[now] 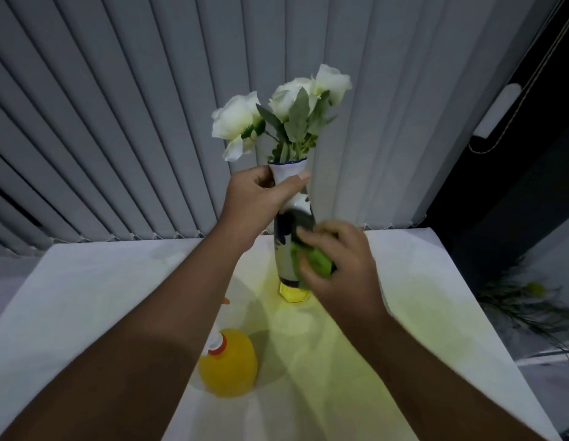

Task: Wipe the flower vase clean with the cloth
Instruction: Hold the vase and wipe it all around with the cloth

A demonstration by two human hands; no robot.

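Head view, white desk (86,297) before grey vertical blinds (117,122), flower vase (292,222) upright at its far middle, left hand (256,198) with fingers wrapped round the neck, right hand (345,272) with fingers gripping green cloth (316,264) against the body, yellow bottle (227,362) nearer.

**Setting: blinds, table, low light**

Grey vertical blinds (117,122) span the back, slats closed. A white-covered table (70,297) stands against them, with a yellow-green glow across its middle. Dark panel (515,202) at right, bearing a pale oblong fitting (499,109) with a looped cord. Room dim.
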